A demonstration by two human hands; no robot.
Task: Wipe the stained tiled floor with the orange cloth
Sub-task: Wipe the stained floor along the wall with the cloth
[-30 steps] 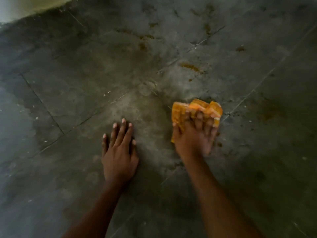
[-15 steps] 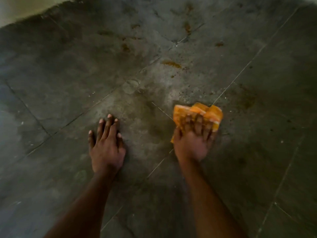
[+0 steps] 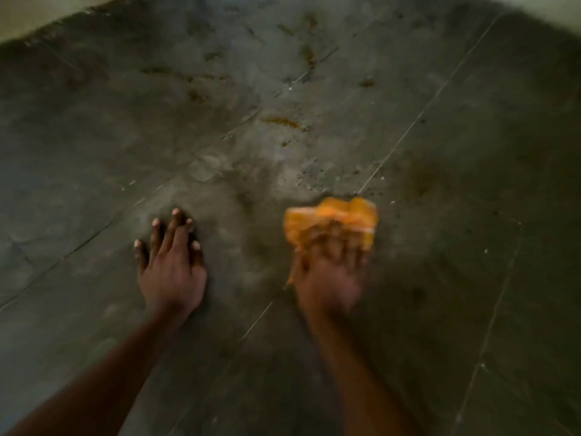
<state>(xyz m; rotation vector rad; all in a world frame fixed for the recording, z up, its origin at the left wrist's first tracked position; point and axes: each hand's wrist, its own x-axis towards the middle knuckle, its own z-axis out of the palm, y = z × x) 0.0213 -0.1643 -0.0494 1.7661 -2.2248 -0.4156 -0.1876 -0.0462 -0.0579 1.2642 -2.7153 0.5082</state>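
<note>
A crumpled orange cloth (image 3: 333, 220) lies on the dark grey tiled floor (image 3: 456, 262), pressed down under my right hand (image 3: 330, 275), whose fingers grip its near half. Both are blurred by motion. My left hand (image 3: 171, 265) rests flat on the floor to the left of the cloth, fingers spread, holding nothing. Brown-orange stains (image 3: 283, 121) streak the tiles beyond the cloth, with more stains (image 3: 309, 55) farther back. A pale dusty smear (image 3: 301, 171) and fine crumbs sit just ahead of the cloth.
Light grout lines (image 3: 418, 118) cross the floor diagonally. A pale wall base or lighter surface (image 3: 37, 14) borders the floor at the top left. A dark brown patch (image 3: 421, 180) lies to the right of the cloth.
My right hand and the cloth are now blurred and have shifted slightly to the right over the floor. The view has drifted a little. My left hand stays planted flat.
</note>
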